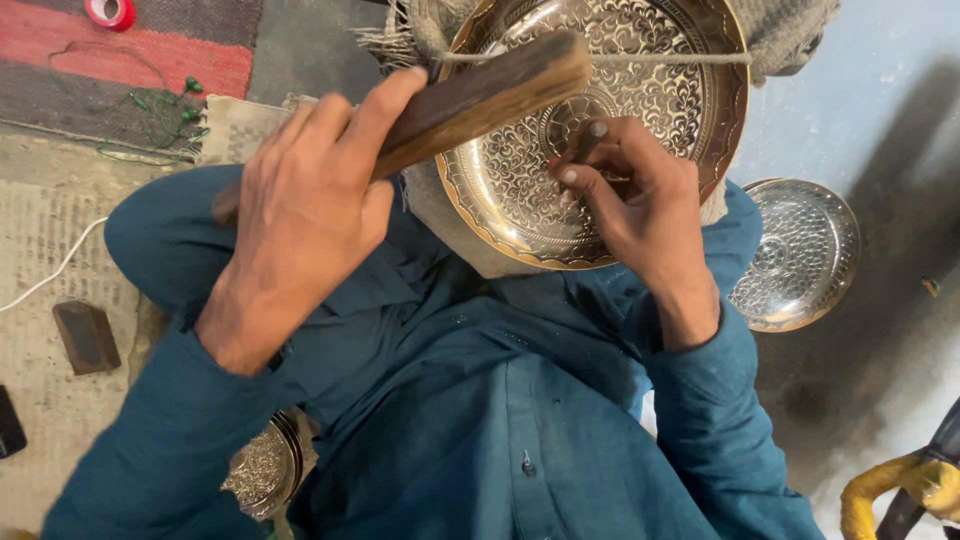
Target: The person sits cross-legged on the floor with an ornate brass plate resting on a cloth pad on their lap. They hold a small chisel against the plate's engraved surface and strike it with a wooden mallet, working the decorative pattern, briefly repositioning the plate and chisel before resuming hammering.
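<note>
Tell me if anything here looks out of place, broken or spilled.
Nothing stands out. The left hand grips a wooden block over the engraved brass plate, the right hand pinches a small tool against it, and a second plate lies flat nearby.

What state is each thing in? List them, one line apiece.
Left hand: closed on wooden block, raised over the plate.
Right hand: pinching thin tool, tip on the plate.
Engraved brass plate: tilted on lap, cord across it.
Second plate: flat on floor.
Red tape roll: lying on rug.
</note>
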A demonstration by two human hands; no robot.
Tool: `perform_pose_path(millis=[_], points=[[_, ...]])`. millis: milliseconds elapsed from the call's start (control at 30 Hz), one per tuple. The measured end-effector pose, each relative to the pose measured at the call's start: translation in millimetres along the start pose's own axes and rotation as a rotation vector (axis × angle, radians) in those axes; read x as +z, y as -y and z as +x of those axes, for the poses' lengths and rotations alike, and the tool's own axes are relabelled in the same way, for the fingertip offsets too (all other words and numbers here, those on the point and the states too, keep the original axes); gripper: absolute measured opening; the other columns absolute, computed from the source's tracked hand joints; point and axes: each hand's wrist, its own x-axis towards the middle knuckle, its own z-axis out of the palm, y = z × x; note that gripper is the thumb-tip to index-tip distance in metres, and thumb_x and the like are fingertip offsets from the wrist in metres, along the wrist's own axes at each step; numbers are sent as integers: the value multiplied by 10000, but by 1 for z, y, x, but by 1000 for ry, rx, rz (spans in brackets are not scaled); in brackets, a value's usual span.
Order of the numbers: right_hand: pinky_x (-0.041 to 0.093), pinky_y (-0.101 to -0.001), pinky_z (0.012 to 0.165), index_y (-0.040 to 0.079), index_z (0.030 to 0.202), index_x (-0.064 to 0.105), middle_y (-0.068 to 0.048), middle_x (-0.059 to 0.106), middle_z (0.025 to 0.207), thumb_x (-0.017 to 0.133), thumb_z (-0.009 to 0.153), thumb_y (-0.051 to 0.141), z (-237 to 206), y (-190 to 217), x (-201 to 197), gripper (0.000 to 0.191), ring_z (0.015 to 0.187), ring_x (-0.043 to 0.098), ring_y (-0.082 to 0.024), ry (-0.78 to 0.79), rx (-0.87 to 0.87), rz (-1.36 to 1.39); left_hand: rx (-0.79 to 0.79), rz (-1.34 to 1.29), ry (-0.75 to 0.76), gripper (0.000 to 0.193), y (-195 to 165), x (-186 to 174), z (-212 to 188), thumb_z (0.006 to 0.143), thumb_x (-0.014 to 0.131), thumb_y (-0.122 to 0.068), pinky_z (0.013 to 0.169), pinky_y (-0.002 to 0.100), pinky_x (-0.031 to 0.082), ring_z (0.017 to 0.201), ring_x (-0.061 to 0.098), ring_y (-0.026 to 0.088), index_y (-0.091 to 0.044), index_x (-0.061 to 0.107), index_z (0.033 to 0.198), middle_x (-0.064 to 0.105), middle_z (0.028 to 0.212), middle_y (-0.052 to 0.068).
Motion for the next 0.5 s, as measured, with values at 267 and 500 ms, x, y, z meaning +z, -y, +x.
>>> perform_pose_path(millis=[267,500], points=[[614,-245,759,-1,1237,620,-86,788,1023,745,1007,15,-2,6,5,263,915,752,-110,-5,35,63,164,-31,-44,803,1,-9,10,900,704,21,847,481,474,998,611,356,-209,376,1596,590,1054,129],[615,-254,758,1,1256,632,-92,794,1045,747,1014,40,-3,7,4,270,911,755,-121,19,19,52,190,231,-85,726,-1,-15,7,961,723,12,834,469,434,975,601,328,-220,454,1594,576,1021,91]])
